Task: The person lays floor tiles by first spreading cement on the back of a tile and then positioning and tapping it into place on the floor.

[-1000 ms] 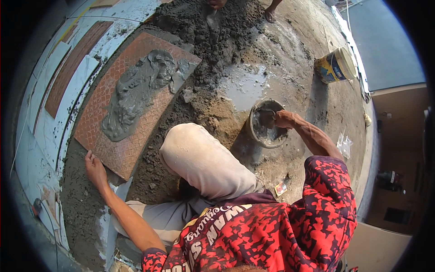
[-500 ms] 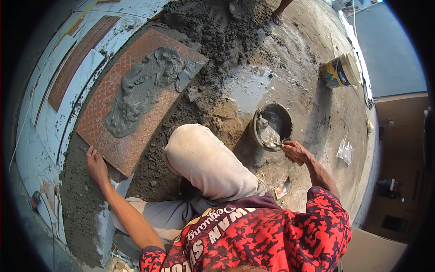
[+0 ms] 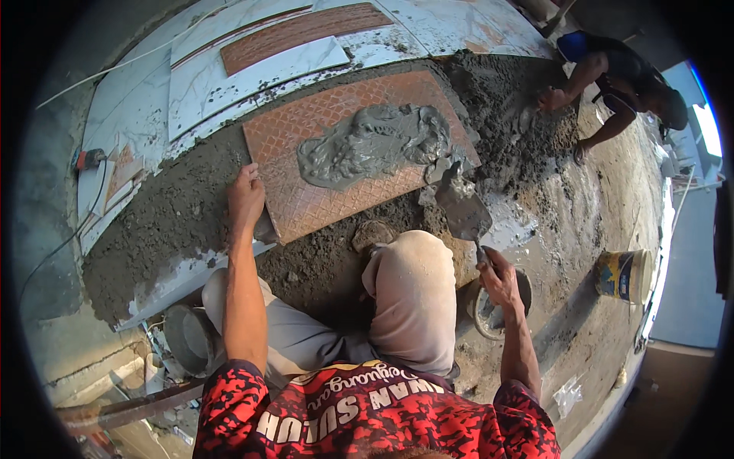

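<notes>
At centre, a rectangular tile [image 3: 306, 206] lies over a rough bed [image 3: 176, 218], with mortar [image 3: 367, 145] spread on top. The left grip [image 3: 246, 203] is at its near left corner. Right of centre, the right grip [image 3: 501, 281] holds a trowel [image 3: 464, 214], its blade over the tile's near right edge in this view. A bucket [image 3: 480, 317] stands below that grip, right of the wearer's bent knee [image 3: 417, 291]. Farther right is a tub [image 3: 615, 275]. Beyond the tile lie floor slabs [image 3: 157, 107], a strip [image 3: 306, 38] resting on them. A co-worker [image 3: 631, 80] is at far right.
</notes>
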A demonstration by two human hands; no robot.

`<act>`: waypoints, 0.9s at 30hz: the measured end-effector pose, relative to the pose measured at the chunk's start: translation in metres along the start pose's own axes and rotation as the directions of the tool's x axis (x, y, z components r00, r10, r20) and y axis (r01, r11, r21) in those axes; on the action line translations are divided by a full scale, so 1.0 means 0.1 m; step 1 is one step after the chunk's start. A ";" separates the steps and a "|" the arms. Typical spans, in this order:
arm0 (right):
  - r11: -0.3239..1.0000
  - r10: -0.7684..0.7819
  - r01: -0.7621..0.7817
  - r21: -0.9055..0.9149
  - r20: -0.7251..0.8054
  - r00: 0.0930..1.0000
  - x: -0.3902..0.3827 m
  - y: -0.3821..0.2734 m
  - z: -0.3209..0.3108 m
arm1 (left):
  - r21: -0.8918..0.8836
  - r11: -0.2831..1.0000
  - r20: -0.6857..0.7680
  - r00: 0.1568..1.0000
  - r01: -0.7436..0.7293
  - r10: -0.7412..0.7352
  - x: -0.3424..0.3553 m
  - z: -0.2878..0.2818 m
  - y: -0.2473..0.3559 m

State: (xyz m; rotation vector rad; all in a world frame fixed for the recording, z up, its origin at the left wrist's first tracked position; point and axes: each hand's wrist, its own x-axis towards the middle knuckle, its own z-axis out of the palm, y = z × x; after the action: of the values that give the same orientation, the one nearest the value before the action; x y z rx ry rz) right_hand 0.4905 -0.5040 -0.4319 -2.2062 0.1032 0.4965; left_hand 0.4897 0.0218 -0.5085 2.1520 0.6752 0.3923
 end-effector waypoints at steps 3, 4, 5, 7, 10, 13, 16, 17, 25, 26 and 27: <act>0.916 -0.392 0.380 -0.124 -0.085 0.916 0.64 0.13 0.45 | -0.045 0.999 -0.017 1.000 0.006 -0.006 -0.01 0.04 0.10; 0.865 -0.495 0.476 -0.160 -0.115 0.861 0.75 0.08 0.64 | -0.050 0.999 0.013 1.000 0.014 -0.013 -0.04 0.01 0.10; 0.849 -0.510 0.479 -0.223 -0.104 0.854 0.86 0.08 0.81 | -0.034 0.999 0.008 1.000 0.019 -0.019 -0.05 0.00 0.09; 0.692 -0.679 0.591 -0.416 -0.098 0.727 0.91 0.07 1.14 | -0.032 0.999 -0.015 1.000 0.010 -0.010 -0.06 -0.03 0.02; 0.666 -0.685 0.571 -0.480 -0.092 0.722 0.93 0.27 1.44 | -0.014 1.000 -0.013 1.000 -0.004 0.004 -0.07 0.00 0.05; 0.681 -0.666 0.545 -0.489 -0.106 0.738 0.93 0.49 1.52 | 0.023 1.000 -0.002 1.000 0.006 -0.006 -0.08 0.00 0.09; 0.707 -0.645 0.534 -0.463 -0.114 0.756 0.90 0.65 1.53 | 0.056 0.998 0.004 1.000 0.020 -0.020 -0.08 -0.03 0.09; 0.717 -0.639 0.537 -0.445 -0.111 0.761 0.91 0.69 1.54 | 0.072 0.997 0.006 1.000 0.028 -0.029 -0.10 -0.06 0.08; 0.851 -0.495 0.436 -0.293 -0.165 0.853 0.95 1.33 1.26 | 0.037 0.999 0.036 0.999 0.013 -0.015 -0.04 0.04 0.11; 0.873 -0.465 0.413 -0.261 -0.182 0.867 0.92 1.51 1.17 | 0.039 0.999 0.049 0.999 0.004 -0.006 -0.02 0.09 0.14; 0.871 -0.473 0.426 -0.246 -0.185 0.861 0.90 1.51 1.12 | 0.042 0.999 0.033 0.999 0.004 -0.006 -0.02 0.04 0.12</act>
State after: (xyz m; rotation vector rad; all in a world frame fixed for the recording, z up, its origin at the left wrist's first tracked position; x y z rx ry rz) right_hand 0.5018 -0.5053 -0.6400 -2.3744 -0.3487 -0.0284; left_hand 0.4943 0.0116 -0.5013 2.1914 0.6755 0.3413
